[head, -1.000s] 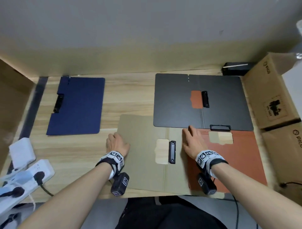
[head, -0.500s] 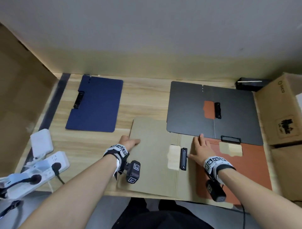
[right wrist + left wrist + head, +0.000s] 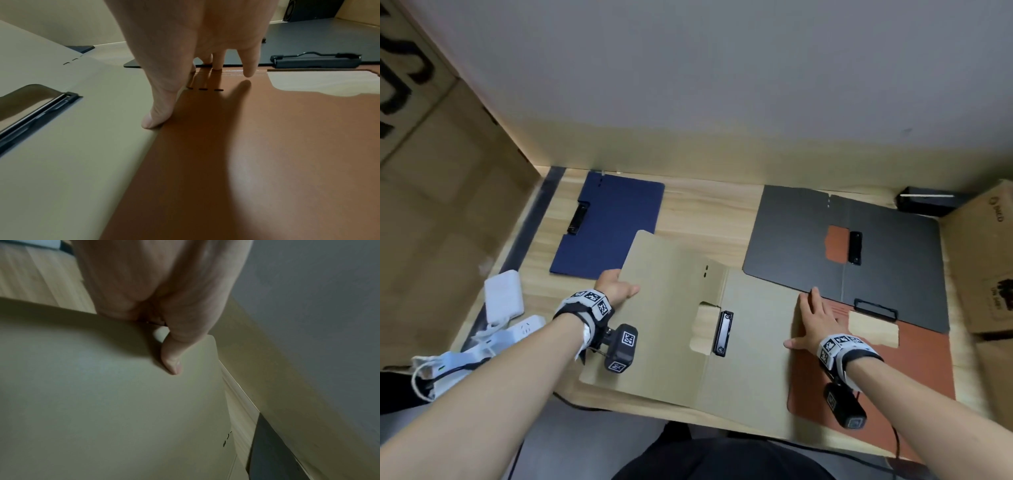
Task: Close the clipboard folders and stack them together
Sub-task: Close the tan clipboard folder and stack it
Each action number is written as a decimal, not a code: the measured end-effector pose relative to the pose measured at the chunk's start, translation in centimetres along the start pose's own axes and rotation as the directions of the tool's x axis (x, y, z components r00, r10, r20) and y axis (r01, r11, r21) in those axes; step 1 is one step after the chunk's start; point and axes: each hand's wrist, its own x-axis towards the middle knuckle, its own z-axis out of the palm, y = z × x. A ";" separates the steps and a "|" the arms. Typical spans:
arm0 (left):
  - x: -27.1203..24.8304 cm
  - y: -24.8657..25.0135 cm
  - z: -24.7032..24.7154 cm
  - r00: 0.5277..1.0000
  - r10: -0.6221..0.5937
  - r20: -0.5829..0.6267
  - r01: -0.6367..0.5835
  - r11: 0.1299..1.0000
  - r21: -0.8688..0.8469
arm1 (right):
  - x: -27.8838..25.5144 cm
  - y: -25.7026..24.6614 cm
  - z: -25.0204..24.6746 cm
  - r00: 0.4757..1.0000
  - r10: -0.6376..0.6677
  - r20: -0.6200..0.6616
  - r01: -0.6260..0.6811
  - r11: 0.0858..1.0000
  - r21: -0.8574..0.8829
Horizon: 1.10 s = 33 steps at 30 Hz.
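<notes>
A tan clipboard folder lies open at the table's front, its black clip at the spine. My left hand grips the left cover's outer edge, thumb on top, and that cover is raised off the table. My right hand lies flat with straight fingers across the tan folder's right edge and the orange folder beneath it. A black folder lies open behind, overlapping the orange one. A blue folder lies closed at the back left.
A white power strip and adapter sit at the left edge. Cardboard boxes stand at the right, a cardboard panel at the left. A small black box sits by the wall.
My left hand has taken the tan folder's left cover by its edge and lifted it off the table. The right hand stays pressed flat in the same place.
</notes>
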 end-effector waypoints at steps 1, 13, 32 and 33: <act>-0.1 -0.2 -0.8 1.000 0.004 -0.022 -0.004 1.000 0.004 | 0.2 -0.1 0.0 1.000 -0.001 0.000 0.001 1.000 0.014; 0.2 -1.0 -9.6 0.967 -0.008 -0.253 -0.005 0.999 -0.049 | 0.6 -6.8 -3.4 1.000 0.017 0.015 -0.019 0.992 0.124; -5.0 10.2 -10.3 0.833 0.384 0.398 -0.458 0.883 0.107 | -0.7 -14.4 -8.0 0.983 -0.178 -0.035 0.171 0.847 0.503; -5.1 10.6 -9.4 0.811 0.409 0.419 -0.484 0.871 0.086 | -1.1 -14.4 -8.5 0.983 -0.173 -0.063 0.177 0.797 0.578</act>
